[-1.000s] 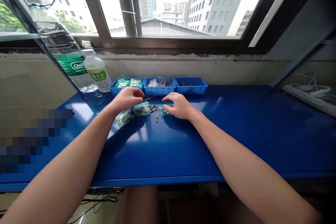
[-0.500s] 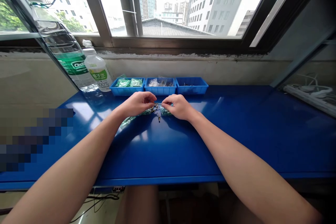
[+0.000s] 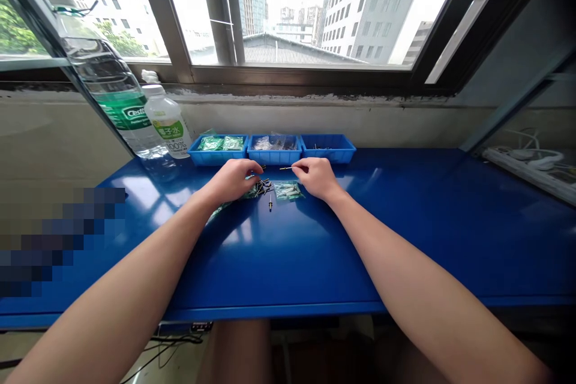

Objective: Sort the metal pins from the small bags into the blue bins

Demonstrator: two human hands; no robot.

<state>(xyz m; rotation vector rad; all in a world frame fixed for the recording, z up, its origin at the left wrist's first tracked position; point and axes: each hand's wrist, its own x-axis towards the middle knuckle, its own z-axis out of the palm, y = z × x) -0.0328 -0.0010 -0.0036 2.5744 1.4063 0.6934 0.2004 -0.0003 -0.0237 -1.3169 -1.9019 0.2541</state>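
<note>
My right hand (image 3: 316,176) pinches a thin metal piece (image 3: 286,168) that points left. To the left, my left hand (image 3: 237,178) is curled, with a small dark piece (image 3: 263,167) at its fingertips. Between and below the hands lies a pile of small dark and metallic parts (image 3: 263,188). One similar part (image 3: 270,204) lies apart, nearer the front. A clear bag with pale pieces (image 3: 288,191) lies right of the pile. Another greenish bag (image 3: 220,211) is partly hidden under my left hand and wrist.
Behind the hands, three blue bins hold green packets (image 3: 221,143), clear bags (image 3: 275,142) and small dark parts (image 3: 321,146). A large water bottle (image 3: 121,102) and a smaller bottle (image 3: 166,123) stand at the back left. A power strip (image 3: 535,171) lies far right.
My hands have moved apart, the right one rightward with the thin piece. The clear bag and more of the pile now show between them.
</note>
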